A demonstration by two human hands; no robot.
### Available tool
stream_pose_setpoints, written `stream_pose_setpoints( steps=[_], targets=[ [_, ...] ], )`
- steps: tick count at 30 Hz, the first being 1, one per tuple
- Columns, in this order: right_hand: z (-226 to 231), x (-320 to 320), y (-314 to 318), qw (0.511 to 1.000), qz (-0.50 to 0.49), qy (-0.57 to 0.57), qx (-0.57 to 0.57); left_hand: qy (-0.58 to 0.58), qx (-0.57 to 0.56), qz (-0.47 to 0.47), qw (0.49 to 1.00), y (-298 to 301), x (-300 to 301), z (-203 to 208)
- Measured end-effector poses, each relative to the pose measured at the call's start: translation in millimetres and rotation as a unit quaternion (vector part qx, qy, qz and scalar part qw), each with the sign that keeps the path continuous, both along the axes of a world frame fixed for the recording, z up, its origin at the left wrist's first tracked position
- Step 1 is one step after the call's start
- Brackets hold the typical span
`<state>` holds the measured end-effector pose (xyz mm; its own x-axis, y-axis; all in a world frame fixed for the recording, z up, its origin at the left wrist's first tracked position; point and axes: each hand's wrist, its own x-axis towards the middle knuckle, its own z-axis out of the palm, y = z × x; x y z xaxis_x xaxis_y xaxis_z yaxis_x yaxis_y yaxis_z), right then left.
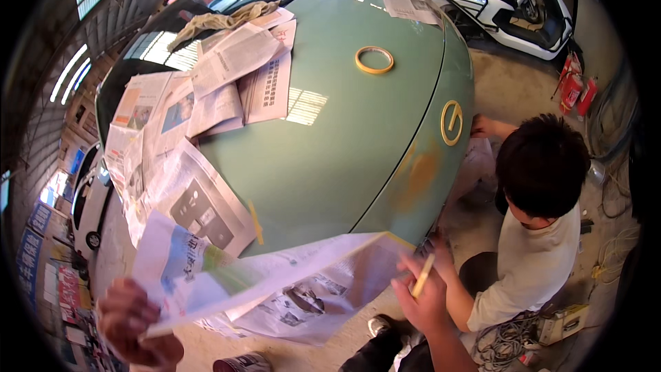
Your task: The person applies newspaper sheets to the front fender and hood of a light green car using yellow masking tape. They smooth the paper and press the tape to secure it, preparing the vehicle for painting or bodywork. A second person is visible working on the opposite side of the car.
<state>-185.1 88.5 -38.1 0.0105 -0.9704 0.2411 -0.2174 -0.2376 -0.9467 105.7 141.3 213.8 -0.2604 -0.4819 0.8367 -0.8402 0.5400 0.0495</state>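
Head view: left hand (134, 324) clamps the newspaper sheet (275, 279) at its lower left corner; right hand (423, 296) pinches the sheet's right edge plus a tape strip (423, 276). Sheet hangs over the green hood's (344, 131) front edge.

Risks, my read:
- tape folds onto itself
- sheet sags or tears between the hands
- loose papers (206, 96) slide off the hood

Containers: a can (242, 363) on the floor; contents not visible.

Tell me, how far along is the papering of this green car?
Done: newspaper already covers the windshield side, and more sheets are taped along the hood's left edge. In hand: the left hand and right hand hold a fresh sheet at the car's edge. Left: most of the green hood is bare, a tape roll lying on it.
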Motion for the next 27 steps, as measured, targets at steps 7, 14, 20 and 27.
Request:
stream_pose_setpoints(
  steps=[7, 14, 20, 27],
  targets=[
    [-4, -18, -28, 0.971, 0.019, 0.213, -0.104, 0.008, -0.102, -0.098, 0.990, 81, -13, -23],
    [-48, -60, 64, 0.964, 0.062, 0.247, -0.078, 0.079, 0.084, -0.138, 0.984, 182, -21, -47],
    [-63, -77, 148, 0.956, 0.131, 0.263, 0.015, 0.153, 0.063, 0.068, 0.984, 250, -25, -91],
    [-78, -69, 182, 0.930, 0.124, 0.338, 0.078, 0.326, 0.095, 0.316, 0.886, 337, 13, -168]
  ],
)
